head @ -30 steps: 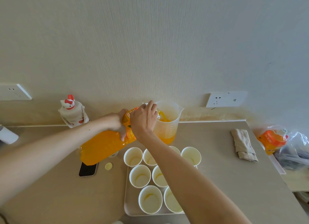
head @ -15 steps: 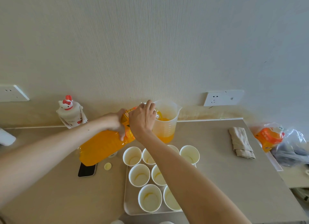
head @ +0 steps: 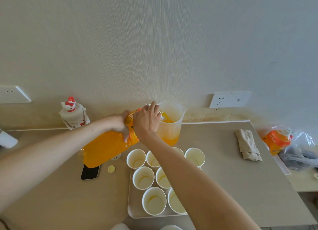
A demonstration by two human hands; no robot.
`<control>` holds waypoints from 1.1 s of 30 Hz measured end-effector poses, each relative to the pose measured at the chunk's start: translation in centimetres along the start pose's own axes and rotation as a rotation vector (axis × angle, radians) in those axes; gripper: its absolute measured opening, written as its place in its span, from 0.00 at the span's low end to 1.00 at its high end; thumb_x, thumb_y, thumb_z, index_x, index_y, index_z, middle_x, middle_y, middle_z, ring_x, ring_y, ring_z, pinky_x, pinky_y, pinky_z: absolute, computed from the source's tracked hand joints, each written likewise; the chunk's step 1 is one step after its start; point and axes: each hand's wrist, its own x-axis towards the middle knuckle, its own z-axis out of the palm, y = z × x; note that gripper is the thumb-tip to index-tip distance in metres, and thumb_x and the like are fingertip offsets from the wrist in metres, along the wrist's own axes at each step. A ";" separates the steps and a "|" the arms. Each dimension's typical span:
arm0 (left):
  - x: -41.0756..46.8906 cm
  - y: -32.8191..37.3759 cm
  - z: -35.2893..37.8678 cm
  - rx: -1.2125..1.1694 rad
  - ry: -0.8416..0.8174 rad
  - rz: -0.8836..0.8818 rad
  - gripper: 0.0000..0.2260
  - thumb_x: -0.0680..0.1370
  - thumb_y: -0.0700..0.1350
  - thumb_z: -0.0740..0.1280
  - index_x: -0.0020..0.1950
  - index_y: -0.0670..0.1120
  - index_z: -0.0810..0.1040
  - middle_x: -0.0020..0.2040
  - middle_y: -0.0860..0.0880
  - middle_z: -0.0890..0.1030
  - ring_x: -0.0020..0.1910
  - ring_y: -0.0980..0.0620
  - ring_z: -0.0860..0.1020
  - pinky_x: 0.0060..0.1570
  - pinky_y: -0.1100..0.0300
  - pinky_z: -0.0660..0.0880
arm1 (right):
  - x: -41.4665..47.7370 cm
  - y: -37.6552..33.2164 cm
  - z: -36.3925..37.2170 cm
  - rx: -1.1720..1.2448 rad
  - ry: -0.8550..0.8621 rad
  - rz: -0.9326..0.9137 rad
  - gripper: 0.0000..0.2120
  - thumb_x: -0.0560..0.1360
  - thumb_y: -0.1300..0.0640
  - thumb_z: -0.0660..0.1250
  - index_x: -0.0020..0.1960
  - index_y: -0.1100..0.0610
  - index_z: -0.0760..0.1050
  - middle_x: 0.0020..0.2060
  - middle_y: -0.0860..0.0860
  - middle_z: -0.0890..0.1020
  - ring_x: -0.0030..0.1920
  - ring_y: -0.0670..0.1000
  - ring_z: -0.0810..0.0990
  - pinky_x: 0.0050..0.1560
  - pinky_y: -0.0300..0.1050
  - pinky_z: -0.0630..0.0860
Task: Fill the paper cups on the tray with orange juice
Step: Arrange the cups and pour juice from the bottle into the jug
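Counter (head: pixel 215 169) | phone (head: pixel 90 172) beside tray (head: pixel 130 204) | right forearm (head: pixel 197 183) over cups (head: pixel 143 177)

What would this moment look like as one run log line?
step: pouring juice bottle into measuring jug | left hand: grips bottle body | right hand: holds bottle neck | paper cups on tray: not filled

We see a bottle (head: pixel 106 147) that is bright orange through its clear body. The jug (head: pixel 172 125) is translucent white and orange at the bottom. The paper cups (head: pixel 143 178) are white with faint yellow rings inside, and they stand on a cream-white tray (head: pixel 132 210). We note a beige counter (head: pixel 232 186), an off-white wall (head: pixel 154 40) with fine vertical ribbing, a black phone (head: pixel 90 172), a pale yellow cap (head: pixel 111 169), a tan cloth (head: pixel 247 145) and a white flask (head: pixel 72 118) topped by a cat figure with a red bow.
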 end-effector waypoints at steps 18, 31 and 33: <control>-0.7 1.2 -0.4 0.026 -0.060 -0.016 0.55 0.61 0.44 0.81 0.78 0.51 0.48 0.72 0.42 0.68 0.67 0.37 0.69 0.59 0.47 0.74 | -0.2 0.2 -0.4 -0.013 -0.037 -0.022 0.21 0.82 0.52 0.50 0.64 0.65 0.70 0.63 0.57 0.68 0.65 0.57 0.65 0.61 0.51 0.65; -0.2 0.2 0.1 -0.061 0.012 -0.042 0.52 0.62 0.48 0.79 0.78 0.54 0.50 0.70 0.44 0.71 0.64 0.40 0.73 0.58 0.49 0.74 | -0.2 0.2 -0.4 -0.010 -0.034 -0.019 0.19 0.81 0.53 0.51 0.64 0.64 0.70 0.62 0.57 0.67 0.65 0.57 0.65 0.61 0.51 0.65; -0.2 0.3 0.1 -0.056 0.003 -0.040 0.53 0.60 0.49 0.79 0.77 0.54 0.51 0.69 0.43 0.71 0.63 0.40 0.73 0.57 0.49 0.75 | -0.2 0.2 -0.4 -0.007 -0.031 -0.019 0.19 0.81 0.53 0.51 0.64 0.65 0.70 0.63 0.57 0.67 0.65 0.57 0.65 0.61 0.51 0.65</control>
